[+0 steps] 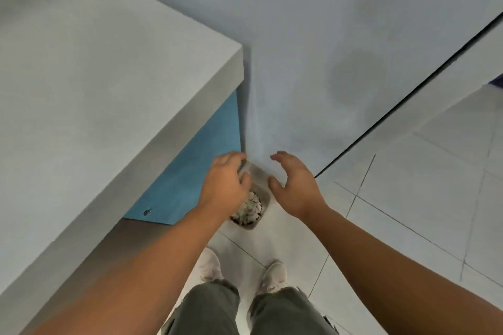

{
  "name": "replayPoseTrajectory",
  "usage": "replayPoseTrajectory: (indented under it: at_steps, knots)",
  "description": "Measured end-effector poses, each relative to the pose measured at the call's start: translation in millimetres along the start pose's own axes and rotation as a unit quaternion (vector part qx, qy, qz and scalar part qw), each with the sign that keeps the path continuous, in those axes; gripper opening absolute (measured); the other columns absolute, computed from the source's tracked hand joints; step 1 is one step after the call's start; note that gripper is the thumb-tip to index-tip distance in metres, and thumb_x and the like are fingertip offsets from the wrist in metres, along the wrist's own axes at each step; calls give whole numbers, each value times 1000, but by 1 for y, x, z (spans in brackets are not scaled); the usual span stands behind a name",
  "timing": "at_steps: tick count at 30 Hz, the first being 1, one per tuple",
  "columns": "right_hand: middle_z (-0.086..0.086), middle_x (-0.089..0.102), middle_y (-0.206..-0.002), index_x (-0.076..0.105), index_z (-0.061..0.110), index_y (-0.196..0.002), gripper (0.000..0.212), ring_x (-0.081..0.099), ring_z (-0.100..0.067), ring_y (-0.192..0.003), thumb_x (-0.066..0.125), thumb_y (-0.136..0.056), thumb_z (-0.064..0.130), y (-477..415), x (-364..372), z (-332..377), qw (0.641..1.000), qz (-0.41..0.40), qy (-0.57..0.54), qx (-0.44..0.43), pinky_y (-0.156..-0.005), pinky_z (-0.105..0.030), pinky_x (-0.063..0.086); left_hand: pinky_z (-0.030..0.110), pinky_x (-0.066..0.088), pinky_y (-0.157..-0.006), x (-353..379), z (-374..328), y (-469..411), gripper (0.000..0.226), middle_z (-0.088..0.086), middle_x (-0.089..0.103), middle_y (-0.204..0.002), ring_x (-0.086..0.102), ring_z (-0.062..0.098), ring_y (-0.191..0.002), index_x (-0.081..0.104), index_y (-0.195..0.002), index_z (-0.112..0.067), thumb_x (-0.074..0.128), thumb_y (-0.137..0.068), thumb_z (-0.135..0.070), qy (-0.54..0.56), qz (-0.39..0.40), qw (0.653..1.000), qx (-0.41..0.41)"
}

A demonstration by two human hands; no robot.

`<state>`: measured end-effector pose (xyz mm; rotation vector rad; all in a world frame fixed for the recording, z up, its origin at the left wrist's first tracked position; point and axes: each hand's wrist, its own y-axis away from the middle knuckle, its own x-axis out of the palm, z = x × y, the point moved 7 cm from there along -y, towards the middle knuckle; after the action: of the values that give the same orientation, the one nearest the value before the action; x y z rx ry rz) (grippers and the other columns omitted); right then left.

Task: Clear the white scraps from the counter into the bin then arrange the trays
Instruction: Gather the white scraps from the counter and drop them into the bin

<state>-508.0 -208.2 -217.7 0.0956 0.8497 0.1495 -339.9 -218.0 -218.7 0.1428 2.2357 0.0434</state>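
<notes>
A small grey bin (pixel 262 193) stands on the floor against the wall, beside the counter's corner. White scraps (pixel 249 211) lie piled at its bottom. My left hand (pixel 224 185) hovers over the bin's left rim with its fingers loosely curved, and I see nothing held in it. My right hand (pixel 295 185) hangs over the bin's right rim, palm inward, fingers spread and empty. The grey counter (pixel 95 90) fills the left of the view, and the part of its top in view is bare. No trays are in view.
A blue cabinet front (pixel 190 166) sits under the counter. A pale wall (pixel 326 49) rises behind the bin, with a dark gap (pixel 408 95) along a door edge at right. White floor tiles (pixel 408 212) spread to the right. My shoes (pixel 275 275) stand just short of the bin.
</notes>
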Motion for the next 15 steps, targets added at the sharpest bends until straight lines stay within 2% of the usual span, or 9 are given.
replayPoseTrajectory:
  at_steps: [4, 6, 10, 15]
  knots:
    - [-3, 45, -147, 51, 18, -137, 51, 35, -18, -139, 63, -89, 28, 4, -44, 50, 997, -26, 1, -67, -116, -30, 26, 38, 35, -110, -59, -41, 6, 42, 5, 53, -137, 43, 26, -129, 58, -129, -14, 59, -88, -24, -29, -48, 997, 43]
    - [-6, 47, -145, 52, 17, -136, 50, 38, -20, -138, 63, -89, 29, 4, -62, 74, 994, -37, -4, -103, -116, -35, 29, 38, 35, -110, -89, -57, 11, 43, 7, 54, -137, 44, 27, -129, 58, -128, -13, 58, -87, -25, -37, -82, 995, 53]
    - [-8, 49, -143, 53, 15, -135, 53, 40, -22, -136, 57, -86, 35, 3, -91, 125, 988, -48, -2, -145, -113, -26, 25, 34, 32, -111, -144, -79, 21, 45, 7, 50, -142, 40, 24, -132, 56, -133, -13, 61, -89, -22, -51, -132, 988, 53]
    - [-3, 46, -146, 52, 19, -137, 53, 38, -18, -137, 57, -88, 36, -1, -116, 183, 979, -52, -7, -198, -116, -36, 30, 37, 34, -112, -208, -91, 33, 46, 5, 47, -146, 36, 23, -136, 54, -136, -16, 60, -91, -25, -58, -191, 979, 46]
